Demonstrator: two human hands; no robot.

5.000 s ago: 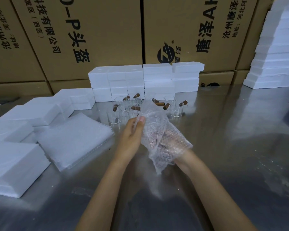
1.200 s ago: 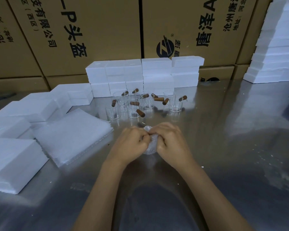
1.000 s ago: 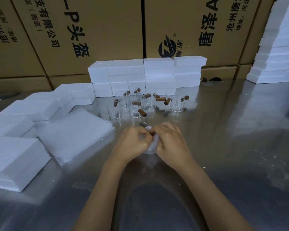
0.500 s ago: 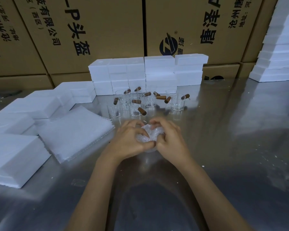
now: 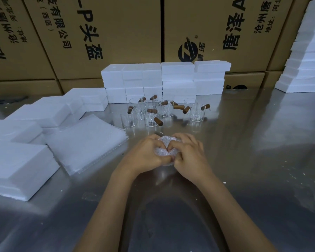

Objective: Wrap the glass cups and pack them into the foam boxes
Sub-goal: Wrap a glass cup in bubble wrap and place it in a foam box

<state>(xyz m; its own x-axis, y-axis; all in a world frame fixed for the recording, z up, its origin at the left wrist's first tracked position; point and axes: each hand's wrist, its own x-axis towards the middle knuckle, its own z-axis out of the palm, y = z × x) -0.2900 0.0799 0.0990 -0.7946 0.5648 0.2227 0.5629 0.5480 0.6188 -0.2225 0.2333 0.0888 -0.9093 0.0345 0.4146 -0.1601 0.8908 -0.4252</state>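
Steel table (image 5: 244,160): foam boxes (image 5: 164,79), glass cups (image 5: 164,111).

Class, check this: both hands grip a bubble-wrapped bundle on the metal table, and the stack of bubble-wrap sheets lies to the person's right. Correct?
Not quite. The head view shows the sheets on the person's left. Both hands, left and right, do grip the bundle.

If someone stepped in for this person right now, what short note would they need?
Left hand and right hand both grip one bubble-wrap bundle just above the metal table; the cup inside is hidden.
Unwrapped glass cups with brown handles stand in a cluster behind the bundle.
Spare bubble-wrap sheets lie stacked to the left.
Foam boxes are stacked at the back and along the left, all closed.
Done: one bundle nearly wrapped.
Left: box it, then wrap the remaining cups.
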